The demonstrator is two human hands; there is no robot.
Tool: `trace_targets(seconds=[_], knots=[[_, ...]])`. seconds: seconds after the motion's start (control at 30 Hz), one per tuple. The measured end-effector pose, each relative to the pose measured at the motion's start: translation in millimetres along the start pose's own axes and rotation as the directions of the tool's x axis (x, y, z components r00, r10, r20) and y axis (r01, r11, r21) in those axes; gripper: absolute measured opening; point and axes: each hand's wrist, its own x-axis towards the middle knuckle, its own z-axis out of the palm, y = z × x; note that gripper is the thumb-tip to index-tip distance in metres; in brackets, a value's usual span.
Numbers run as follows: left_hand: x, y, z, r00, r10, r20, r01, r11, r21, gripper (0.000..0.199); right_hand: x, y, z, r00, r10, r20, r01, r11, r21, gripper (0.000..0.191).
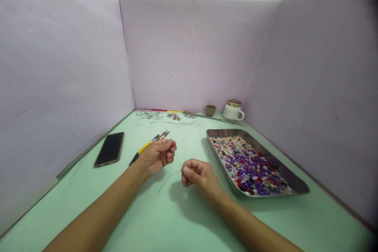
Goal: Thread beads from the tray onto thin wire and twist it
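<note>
Between the thumb and forefinger of my left hand point(159, 155) is a small red bead point(173, 145). My right hand point(196, 173), to the right and a little nearer, pinches a thin wire point(168, 179) whose ends stick out to the left and upward. The hands are apart, both just above the green tabletop. Behind my left hand lie yellow-and-black pliers point(144, 148) and a pair of snips with orange on the handle point(164, 135), partly hidden by the hand. A metal tray point(220, 162) of mixed purple, red, white and black beads point(251, 165) stands right of my right hand.
A phone point(110, 149) lies at the left. Along the back are wire scraps point(149, 116), beaded pieces point(174, 116), loose wires point(186, 123), a small brown cup point(210, 110) and a white lidded mug point(232, 110). Pale partitions point(189, 55) enclose the table on three sides.
</note>
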Motion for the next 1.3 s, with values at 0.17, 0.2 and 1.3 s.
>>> trace_targets(seconds=[0.17, 0.2, 1.3], knots=[[-4.0, -1.7, 13.5, 0.996, 0.090, -0.008, -0.087, 0.980, 0.181, 0.031, 0.3, 0.4, 1.3, 1.000, -0.031, -0.006, 0.031, 0.999, 0.021, 0.025], [-5.0, -1.6, 15.9, 0.994, 0.108, -0.015, -0.101, 0.963, 0.250, 0.035, 0.7, 0.6, 1.1, 0.999, -0.036, -0.016, 0.037, 0.999, 0.022, 0.024], [-19.3, 2.0, 31.8, 0.984, 0.175, -0.025, -0.051, 0.414, 0.909, 0.025, 7.8, 7.4, -7.3, 0.992, 0.079, 0.102, -0.106, 0.949, 0.296, 0.031]])
